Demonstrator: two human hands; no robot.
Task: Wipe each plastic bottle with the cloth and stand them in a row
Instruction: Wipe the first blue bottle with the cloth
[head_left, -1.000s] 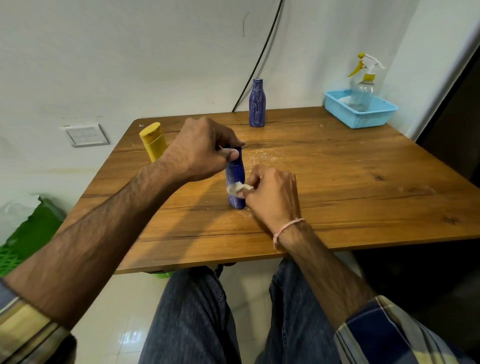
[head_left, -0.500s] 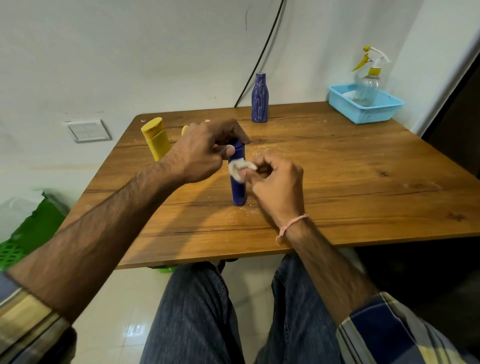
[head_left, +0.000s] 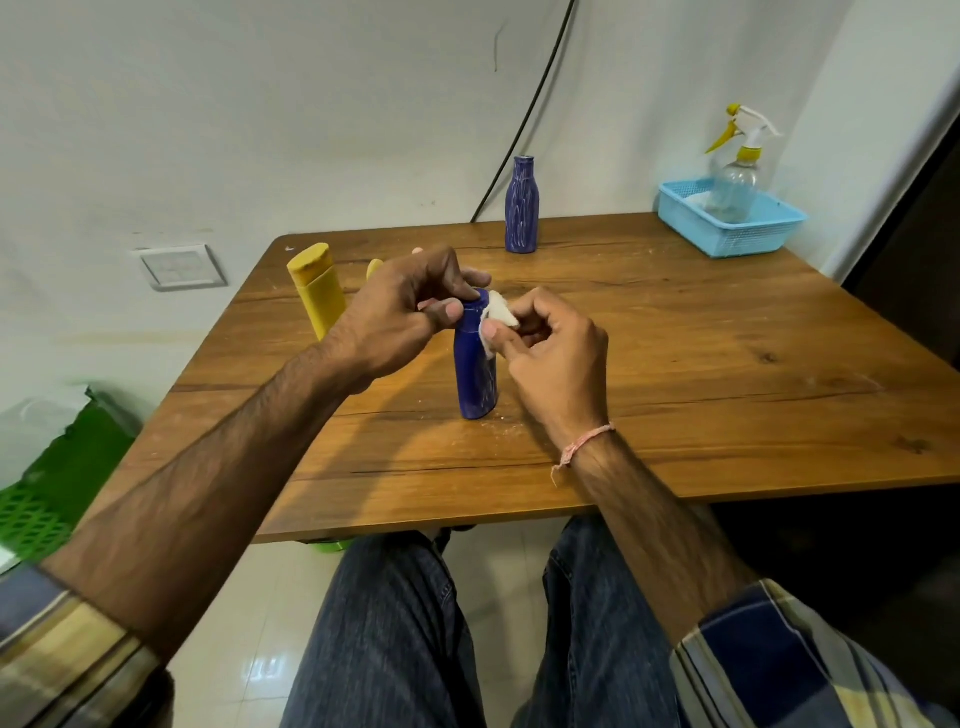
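The blue bottle (head_left: 475, 374) stands upright on the surface (head_left: 675, 364). Left grip (head_left: 400, 312) pinches its top; right grip (head_left: 550, 353) pinches the cloth (head_left: 496, 317) against its shoulder. Advised: steady the top, wipe downward, turn to cover all sides.

Dark blue bottle (head_left: 475, 374) stands upright, white cloth (head_left: 496, 319) against its top.

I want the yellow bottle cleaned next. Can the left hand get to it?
Probably yes: the yellow bottle stands close beside the left hand with nothing between, but that hand must first let go of the near blue bottle.
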